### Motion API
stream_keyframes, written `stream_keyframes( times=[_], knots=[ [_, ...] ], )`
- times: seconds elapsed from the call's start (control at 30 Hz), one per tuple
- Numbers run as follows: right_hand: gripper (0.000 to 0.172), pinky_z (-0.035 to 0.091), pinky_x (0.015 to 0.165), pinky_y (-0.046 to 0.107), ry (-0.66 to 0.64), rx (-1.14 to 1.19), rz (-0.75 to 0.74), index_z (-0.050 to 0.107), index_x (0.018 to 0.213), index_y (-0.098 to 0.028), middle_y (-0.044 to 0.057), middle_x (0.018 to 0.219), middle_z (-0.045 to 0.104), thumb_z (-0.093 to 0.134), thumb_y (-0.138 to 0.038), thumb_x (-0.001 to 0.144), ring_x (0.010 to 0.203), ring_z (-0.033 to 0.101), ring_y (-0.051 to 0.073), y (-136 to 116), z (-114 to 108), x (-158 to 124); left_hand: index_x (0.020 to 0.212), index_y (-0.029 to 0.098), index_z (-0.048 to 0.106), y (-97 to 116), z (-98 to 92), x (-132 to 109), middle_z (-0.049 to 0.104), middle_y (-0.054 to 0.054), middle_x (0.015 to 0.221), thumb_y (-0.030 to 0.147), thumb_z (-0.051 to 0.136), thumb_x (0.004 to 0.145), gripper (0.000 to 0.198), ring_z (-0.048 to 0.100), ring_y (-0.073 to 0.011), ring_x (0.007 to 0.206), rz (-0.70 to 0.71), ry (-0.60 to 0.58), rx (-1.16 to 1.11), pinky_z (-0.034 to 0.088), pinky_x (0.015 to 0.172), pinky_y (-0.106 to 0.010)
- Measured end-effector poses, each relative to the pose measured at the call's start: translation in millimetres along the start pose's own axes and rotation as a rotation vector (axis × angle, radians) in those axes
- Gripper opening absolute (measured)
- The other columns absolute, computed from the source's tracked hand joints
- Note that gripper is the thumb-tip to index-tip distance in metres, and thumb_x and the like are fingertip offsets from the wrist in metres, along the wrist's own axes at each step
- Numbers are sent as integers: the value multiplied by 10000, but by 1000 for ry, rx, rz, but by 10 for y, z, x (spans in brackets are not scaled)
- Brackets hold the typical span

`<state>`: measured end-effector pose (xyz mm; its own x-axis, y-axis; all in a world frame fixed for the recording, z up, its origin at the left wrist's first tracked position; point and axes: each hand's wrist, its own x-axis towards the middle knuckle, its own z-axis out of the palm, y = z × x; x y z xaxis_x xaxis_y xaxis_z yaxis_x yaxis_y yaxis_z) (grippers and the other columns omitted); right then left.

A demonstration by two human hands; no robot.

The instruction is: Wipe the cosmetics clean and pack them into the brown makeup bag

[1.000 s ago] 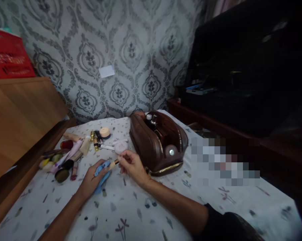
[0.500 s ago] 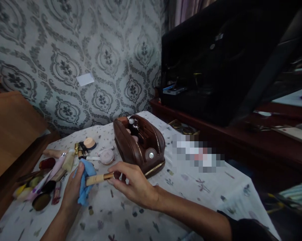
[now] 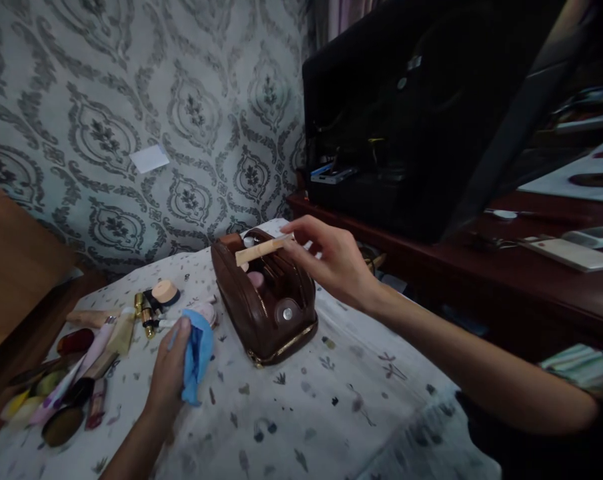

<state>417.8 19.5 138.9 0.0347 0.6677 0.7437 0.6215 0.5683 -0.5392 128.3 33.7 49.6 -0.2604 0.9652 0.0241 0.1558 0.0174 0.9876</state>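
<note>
My right hand [image 3: 331, 257] pinches a slim beige makeup tube [image 3: 258, 251] by one end and holds it level above the open brown leather cosmetic bag [image 3: 261, 303]. Several small items sit inside the bag. My left hand [image 3: 170, 367] rests on the patterned tablecloth, closed around a crumpled blue cloth [image 3: 197, 353], just left of the bag. A round pink compact [image 3: 206, 310] lies partly hidden behind the cloth.
Several cosmetics [image 3: 96, 353] lie scattered at the left: tubes, lipsticks, a round peach jar [image 3: 164, 292], a dark compact [image 3: 61, 427]. A wooden cabinet [image 3: 11, 267] stands at left. A dark TV [image 3: 421, 120] on a dark wooden stand [image 3: 481, 280] fills the right.
My right hand lifted the beige tube away from the blue cloth and carried it up and right over the open bag. My left hand stayed on the table with the cloth. The view turned right.
</note>
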Motion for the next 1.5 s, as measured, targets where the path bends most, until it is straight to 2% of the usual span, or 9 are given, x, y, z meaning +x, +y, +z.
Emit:
stream_keyframes(
  times=[0.1, 0.27, 0.5, 0.7, 0.83, 0.97, 1.17, 1.33, 1.5],
  knots=[
    [169, 400, 656, 251, -184, -220, -25, 616, 1083, -171, 30, 870, 697, 554, -208, 931, 760, 622, 165, 147, 93, 249, 952, 206, 701, -255, 16, 6, 739, -44, 993, 641, 726, 700, 503, 670, -247, 1001, -64, -2, 113, 549, 770, -282],
    [166, 355, 674, 270, -414, -530, -43, 588, 1107, -196, 68, 1023, 721, 508, -208, 961, 934, 641, 215, 249, 365, 524, 1068, 200, 701, -562, 24, 42, 738, -98, 1127, 592, 686, 761, 497, 653, -288, 1143, -125, 14, 181, 548, 915, -358],
    [164, 388, 724, 293, -499, -661, -91, 627, 1081, -178, 102, 1097, 720, 530, -235, 961, 993, 645, 240, 350, 615, 683, 1087, 229, 715, -649, 25, 66, 734, -66, 1185, 524, 645, 809, 411, 634, -283, 1197, -112, -26, 202, 500, 1026, -384],
    [187, 420, 844, 331, -615, -747, -190, 699, 1047, -116, 142, 1118, 700, 594, -214, 927, 1104, 585, 282, 334, 712, 791, 1016, 213, 731, -627, 20, 60, 727, -77, 1204, 565, 663, 754, 444, 578, -298, 1277, -104, -114, 148, 446, 1096, -386],
    [184, 418, 912, 379, -636, -811, -241, 729, 989, -86, 186, 1137, 679, 656, -214, 879, 1149, 543, 326, 394, 791, 831, 1013, 211, 721, -624, -1, 45, 700, -87, 1260, 587, 675, 740, 467, 544, -305, 1321, -121, -113, 147, 426, 1121, -405],
    [183, 426, 909, 401, -648, -824, -274, 737, 991, -72, 201, 1109, 686, 607, -142, 883, 1144, 537, 336, 459, 855, 855, 964, 229, 724, -655, -32, 42, 737, -85, 1160, 598, 705, 745, 430, 564, -308, 1301, -80, -155, 129, 486, 1065, -405],
    [198, 431, 904, 401, -649, -819, -291, 736, 1015, -63, 206, 1134, 677, 619, -149, 881, 1145, 538, 337, 468, 866, 856, 988, 228, 717, -646, -21, 39, 706, -85, 1239, 591, 710, 758, 431, 517, -292, 1355, -126, -171, 83, 433, 1121, -404],
    [204, 436, 881, 374, -651, -804, -265, 740, 995, -78, 188, 1109, 688, 682, -225, 865, 1098, 567, 315, 449, 810, 868, 951, 234, 721, -584, 3, 23, 727, -66, 1199, 587, 735, 715, 425, 569, -284, 1299, -129, -191, 50, 442, 1114, -376],
    [207, 427, 824, 343, -584, -751, -223, 743, 950, -91, 159, 1027, 691, 549, -166, 941, 1018, 587, 273, 320, 635, 843, 991, 231, 718, -545, 19, 4, 700, -70, 1264, 553, 746, 714, 427, 544, -285, 1326, -151, -165, 45, 403, 1141, -392]
  ],
)
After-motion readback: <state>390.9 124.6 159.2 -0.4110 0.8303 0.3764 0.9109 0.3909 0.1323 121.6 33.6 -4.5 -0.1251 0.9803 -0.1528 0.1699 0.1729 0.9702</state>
